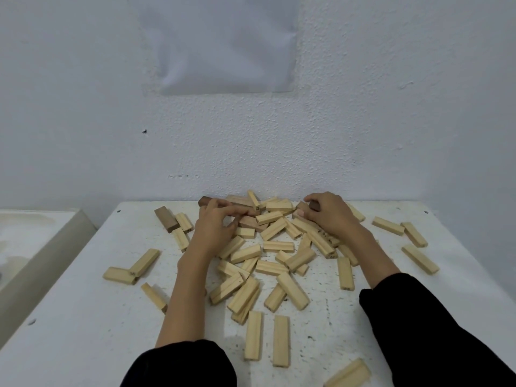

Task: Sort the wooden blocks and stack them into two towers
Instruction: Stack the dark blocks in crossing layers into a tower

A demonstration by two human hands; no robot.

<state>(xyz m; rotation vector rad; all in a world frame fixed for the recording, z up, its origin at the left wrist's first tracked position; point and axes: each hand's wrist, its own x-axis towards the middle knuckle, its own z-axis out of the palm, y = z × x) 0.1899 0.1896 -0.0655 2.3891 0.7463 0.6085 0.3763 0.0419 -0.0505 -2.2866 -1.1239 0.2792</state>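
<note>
Pale wooden blocks (272,268) are lying in a loose, scattered pile across the white counter (83,317). The right hand (332,216) is reaching to the pile's far edge, its fingers curling round a dark brown block (315,205). The left hand (215,227) is curling its fingers among the far blocks too, but whether it is gripping 1 I cannot tell.

Many pale wooden blocks (272,268) lie scattered across the white surface (83,317), mostly flat, with a loose, crisscrossed heap at the middle. A few dark brown blocks (166,219) sit along the heap's far side, and one lies apart at the left, touching pale ones.
</note>
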